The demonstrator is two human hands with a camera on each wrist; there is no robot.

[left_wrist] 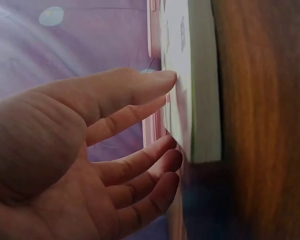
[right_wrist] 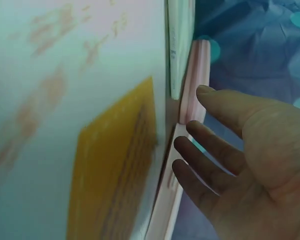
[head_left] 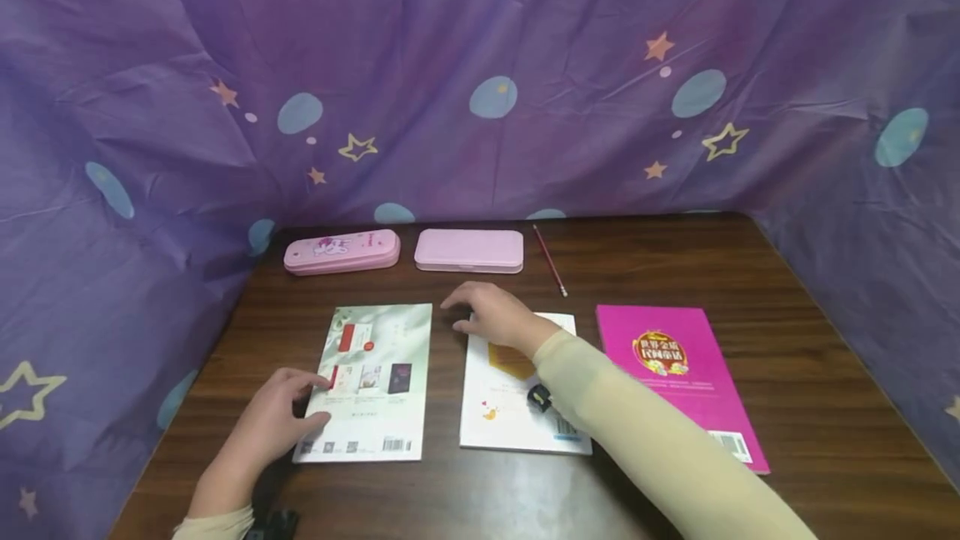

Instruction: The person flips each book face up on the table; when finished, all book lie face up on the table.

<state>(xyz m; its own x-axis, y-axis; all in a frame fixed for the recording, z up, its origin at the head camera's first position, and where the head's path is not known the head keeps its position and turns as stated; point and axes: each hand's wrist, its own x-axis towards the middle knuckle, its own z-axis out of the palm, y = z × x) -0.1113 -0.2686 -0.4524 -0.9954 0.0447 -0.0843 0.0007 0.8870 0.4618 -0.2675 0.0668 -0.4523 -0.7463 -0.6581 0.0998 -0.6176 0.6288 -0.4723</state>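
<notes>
My left hand (head_left: 273, 415) is at the left edge of a book with a pale green and white cover (head_left: 375, 432). In the left wrist view the thumb and fingers are spread, their tips at the cover, and the book's thick page edge (left_wrist: 206, 100) shows. My right hand (head_left: 495, 317) is over the top edge of the middle white book (head_left: 487, 407), which has an orange patch. Its fingers extend loosely to the left and hold nothing in the right wrist view. My right forearm covers part of that book and of the magenta book (head_left: 690, 407).
Along the table's back lie a pink pencil case with a rabbit picture (head_left: 342, 252), a plain pink case (head_left: 469, 251) and a red pencil (head_left: 550, 259). A purple patterned cloth (head_left: 420, 65) hangs behind and at both sides of the dark wooden table (head_left: 817, 407).
</notes>
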